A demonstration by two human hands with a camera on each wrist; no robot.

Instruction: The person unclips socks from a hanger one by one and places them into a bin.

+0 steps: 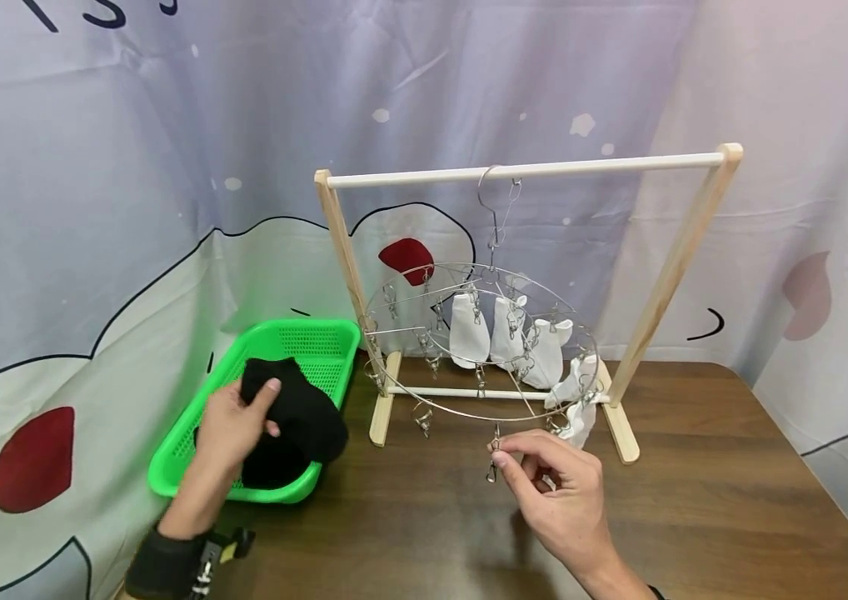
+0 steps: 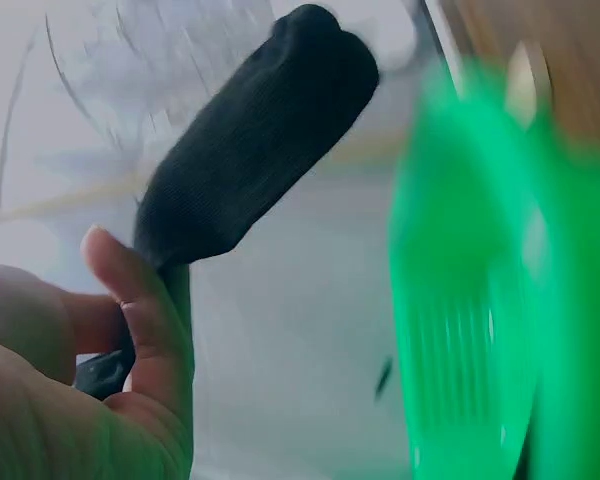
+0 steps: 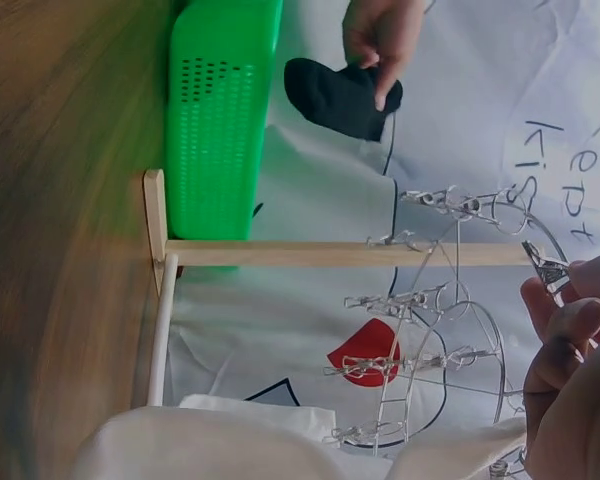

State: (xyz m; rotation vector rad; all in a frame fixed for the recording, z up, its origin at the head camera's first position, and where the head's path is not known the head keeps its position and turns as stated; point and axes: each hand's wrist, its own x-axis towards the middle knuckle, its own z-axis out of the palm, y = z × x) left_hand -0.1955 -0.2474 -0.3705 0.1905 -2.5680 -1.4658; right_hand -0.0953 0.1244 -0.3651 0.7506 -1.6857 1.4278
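Observation:
My left hand (image 1: 232,429) pinches a black sock (image 1: 304,412) above the green basket (image 1: 337,333); in the left wrist view the sock (image 2: 265,140) sticks up past the thumb. With thumb and fingertips, my right hand (image 1: 562,492) pinches a small metal clip (image 1: 492,473) at the near side of the round wire hanger (image 1: 461,414). This clip (image 3: 545,265) also shows between the fingers in the right wrist view. Several white socks (image 1: 469,332) hang from clips on the hanger's back and right side. More black cloth (image 1: 274,467) lies in the basket.
A wooden stand with a white rod (image 1: 604,167) bears the hanger by its hook (image 1: 486,196). Its feet (image 1: 385,408) stand on the brown table (image 1: 701,500). Several bare clips (image 1: 424,421) dangle from the ring. A printed curtain (image 1: 132,208) hangs close behind.

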